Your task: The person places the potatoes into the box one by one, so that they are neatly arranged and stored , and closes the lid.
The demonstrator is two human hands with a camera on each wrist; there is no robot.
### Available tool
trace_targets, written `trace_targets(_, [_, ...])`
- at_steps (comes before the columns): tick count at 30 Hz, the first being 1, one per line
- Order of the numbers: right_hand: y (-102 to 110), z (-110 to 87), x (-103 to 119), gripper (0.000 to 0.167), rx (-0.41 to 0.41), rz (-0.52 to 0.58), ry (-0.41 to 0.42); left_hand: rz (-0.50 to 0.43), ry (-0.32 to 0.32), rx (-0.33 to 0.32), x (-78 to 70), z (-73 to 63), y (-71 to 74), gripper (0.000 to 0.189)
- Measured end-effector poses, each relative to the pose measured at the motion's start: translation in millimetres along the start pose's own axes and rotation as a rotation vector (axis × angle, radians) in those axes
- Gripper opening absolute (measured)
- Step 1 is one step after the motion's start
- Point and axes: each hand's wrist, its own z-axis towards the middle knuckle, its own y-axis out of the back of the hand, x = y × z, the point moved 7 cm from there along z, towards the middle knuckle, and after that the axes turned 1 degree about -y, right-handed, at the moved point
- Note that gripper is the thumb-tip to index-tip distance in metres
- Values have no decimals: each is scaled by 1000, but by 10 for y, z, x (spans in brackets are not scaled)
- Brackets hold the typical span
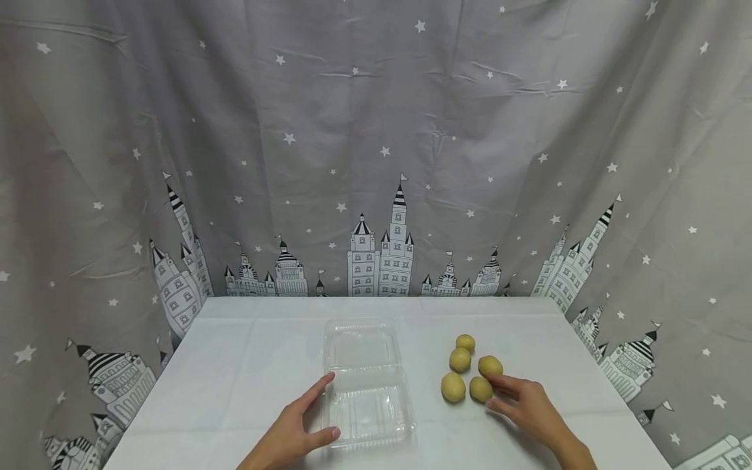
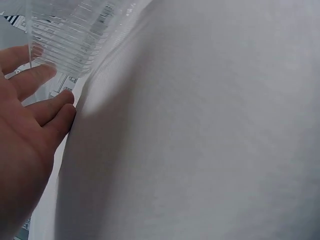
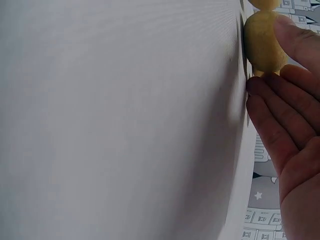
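Observation:
A clear plastic clamshell container (image 1: 367,418) lies opened flat on the table, its lid half (image 1: 360,346) toward the back. My left hand (image 1: 290,427) is at its left side, thumb and fingers spread apart along the edge. In the left wrist view, the fingertips overlap the container's ribbed wall (image 2: 75,47). On the right, my right hand (image 1: 529,411) reaches to the nearest small yellow potato (image 1: 480,390), thumb and fingers parted at its right side. The right wrist view has the thumb tip right at that potato (image 3: 262,42), with the other fingers extended below it.
Beside it lie several more potatoes: one (image 1: 453,387) to the left, one (image 1: 490,366) just behind, and others (image 1: 460,360) farther back. A white cloth covers the table (image 1: 247,365). Behind it hangs a grey curtain (image 1: 329,170) printed with castles and stars.

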Motion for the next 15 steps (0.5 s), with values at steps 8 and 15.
trace_targets(8, [-61, 53, 22, 56, 26, 21, -32, 19, -8, 27, 21, -8, -1, 100])
trace_targets(15, [-62, 57, 60, 46, -3, -8, -23, 16, -18, 33, 26, 0, 23, 100])
